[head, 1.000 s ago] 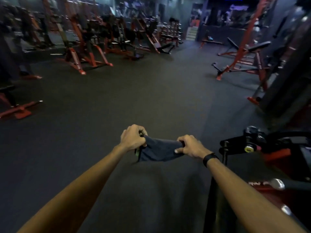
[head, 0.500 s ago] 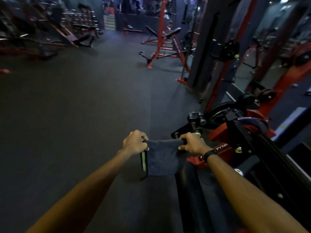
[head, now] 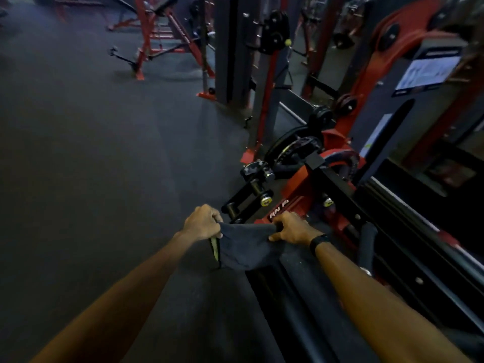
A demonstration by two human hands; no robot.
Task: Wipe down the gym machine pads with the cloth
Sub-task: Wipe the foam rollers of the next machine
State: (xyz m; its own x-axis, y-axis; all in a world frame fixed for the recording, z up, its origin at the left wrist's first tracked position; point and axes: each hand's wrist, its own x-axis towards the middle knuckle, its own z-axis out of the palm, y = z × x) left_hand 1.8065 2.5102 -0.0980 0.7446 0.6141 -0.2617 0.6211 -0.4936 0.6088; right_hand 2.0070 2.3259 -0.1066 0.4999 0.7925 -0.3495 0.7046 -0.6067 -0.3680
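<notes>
Since the earlier frames the view has been swung to the right, so that the open floor and the far rows of equipment are replaced by a red and black gym machine (head: 309, 203) at the right, which is now seen nearer and larger. Both hands have been kept on the cloth throughout.

No container is to be seen. Writing is limited: white letters are printed on the red frame of the machine just above the right hand, but only a fragment like "RN" can be made out. A pale instruction placard (head: 429, 70) is fixed to an upright at the upper right; its text is too blurred to be read.

A dark cloth (head: 246, 247) is held stretched between the two hands, in the air above the dark floor (head: 91, 166) and the near end of a long black pad (head: 303, 289). A yellow-green strip is shown along its left edge. The left hand (head: 201, 222) is curled, its fingers closed on the left top corner of the cloth. The right hand (head: 293, 229) is likewise curled, with the right top corner gripped between thumb and fingers. A black band (head: 320, 242) is worn on the right wrist. Both forearms are extended forward, nearly parallel.
</notes>
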